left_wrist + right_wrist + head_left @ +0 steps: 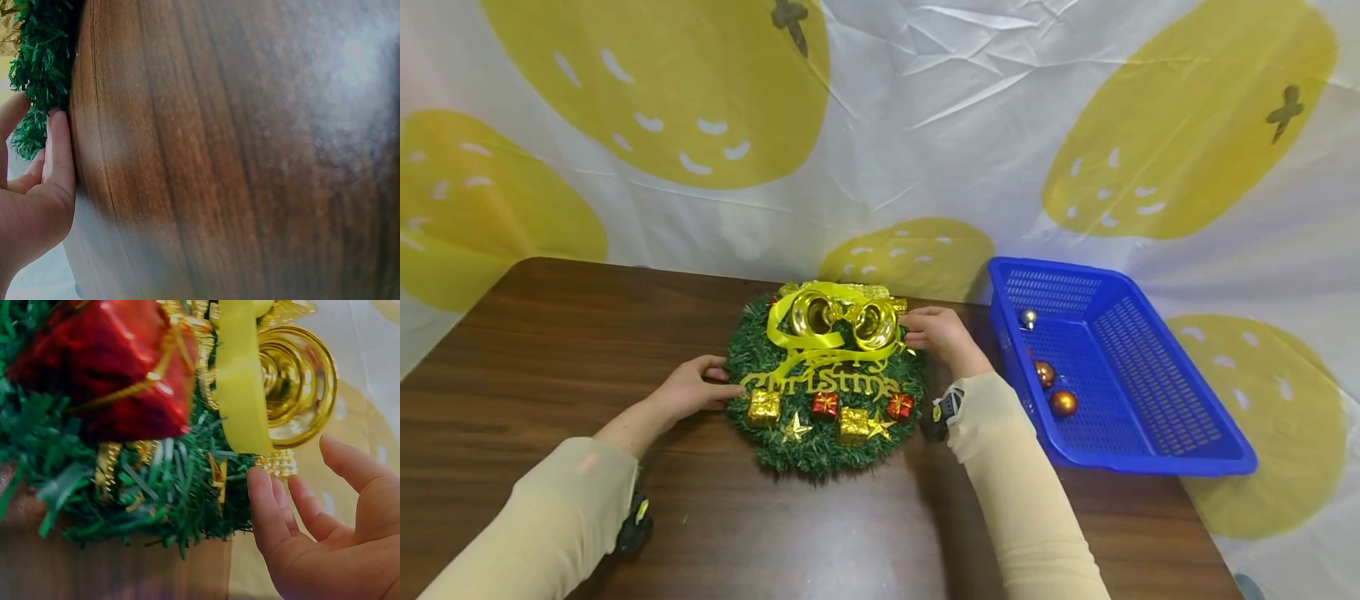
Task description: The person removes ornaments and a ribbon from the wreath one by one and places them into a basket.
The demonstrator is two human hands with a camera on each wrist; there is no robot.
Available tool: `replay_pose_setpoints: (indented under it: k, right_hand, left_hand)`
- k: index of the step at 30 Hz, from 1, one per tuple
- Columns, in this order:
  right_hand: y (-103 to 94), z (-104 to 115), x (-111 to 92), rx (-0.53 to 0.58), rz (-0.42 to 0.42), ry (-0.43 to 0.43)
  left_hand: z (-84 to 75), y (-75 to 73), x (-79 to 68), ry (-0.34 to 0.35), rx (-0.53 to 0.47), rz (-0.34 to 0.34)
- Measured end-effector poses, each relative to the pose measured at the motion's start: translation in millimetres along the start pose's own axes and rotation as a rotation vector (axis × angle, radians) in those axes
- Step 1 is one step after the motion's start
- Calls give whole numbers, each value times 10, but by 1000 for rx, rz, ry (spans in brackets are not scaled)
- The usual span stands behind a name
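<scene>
A round green tinsel Christmas wreath (808,457) lies on the table. Gold lettering (827,383), two shiny gold bells (874,323) with a yellow ribbon (808,342), small red and gold gift boxes (853,425) and gold stars decorate it. My left hand (691,387) grips the wreath's left edge, thumb over the greenery and fingers low at its side, as the left wrist view shows. At the far right edge is my right hand (942,333), its fingers loosely bent. In the right wrist view its thumb (350,462) is just below a bell's rim and its fingertips reach the greenery.
A blue plastic basket (1157,463) stands right of the wreath, holding several small baubles, copper (1063,403) and silver (1029,317). Behind the brown wooden table (587,350) hangs a white cloth (910,142) printed with yellow fruit shapes.
</scene>
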State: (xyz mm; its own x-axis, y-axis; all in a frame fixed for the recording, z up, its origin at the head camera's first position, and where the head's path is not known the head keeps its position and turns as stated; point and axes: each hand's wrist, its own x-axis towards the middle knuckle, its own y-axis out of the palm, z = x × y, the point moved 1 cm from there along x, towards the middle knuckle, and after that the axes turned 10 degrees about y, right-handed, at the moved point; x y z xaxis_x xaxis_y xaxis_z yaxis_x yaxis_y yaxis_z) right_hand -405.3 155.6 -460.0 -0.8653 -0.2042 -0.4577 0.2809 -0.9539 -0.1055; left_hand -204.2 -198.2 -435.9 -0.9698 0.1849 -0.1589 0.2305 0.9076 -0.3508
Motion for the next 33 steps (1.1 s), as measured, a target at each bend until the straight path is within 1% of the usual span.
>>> replay_pose_setpoints:
  k: [1, 3, 5, 6, 7, 8, 10, 11, 13, 14, 15, 16, 17, 19, 22, 24, 27, 30, 33]
  right_hand:
    - [-18, -39, 61, 4, 17, -16]
    - [50, -8, -23, -15, -9, 16]
    - [61, -43, 12, -12, -9, 12]
    - [80, -39, -6, -21, -32, 36]
    - [69, -77, 65, -20, -38, 39]
    - [72, -105, 116, -26, -67, 62]
    - [-4, -249, 395, -14, -74, 64]
    - [-22, -303, 496, -10, -84, 80]
    - [-95, -446, 761, 1, -79, 64]
    - [-107, -484, 829, 3, -84, 67]
    - [-99, -487, 840, 4, -89, 77]
    - [-79, -470, 798, 1, -87, 67]
    - [-41, -422, 703, -2, -91, 61]
    - [103, -232, 346, -41, -144, 77]
    - [344, 106, -282, -106, -230, 89]
    - [451, 271, -585, -146, -290, 99]
    - [509, 381, -753, -172, -337, 84]
    - [513, 423, -774, -180, -385, 66]
    - [509, 466, -801, -150, -438, 43]
  left_hand:
    - [-3, 1, -2, -1, 2, 0]
    - [-8, 2, -5, -4, 4, -2]
    - [-13, 5, -6, -5, 4, -3]
    - [-16, 6, -7, -5, 5, -3]
    - [-19, 8, -8, -5, 6, -3]
    - [-22, 9, -8, -4, 5, -4]
    - [-27, 12, -9, -4, 8, -4]
    - [-29, 14, -10, -4, 10, -4]
    - [-32, 16, -10, -4, 13, -5]
    - [-32, 17, -9, -2, 13, -5]
    - [-32, 17, -9, -1, 13, -5]
    - [-31, 17, -9, -1, 12, -5]
    - [-30, 17, -8, 0, 11, -5]
    - [-26, 15, -5, 3, 8, -4]
    - [-19, 11, 2, 5, 4, -5]
    - [-14, 7, 6, 5, 1, -6]
    - [-5, -1, 11, 1, 1, -5]
    - [9, -10, 14, -3, 3, -4]
    - [14, -11, 19, -3, 2, -4]
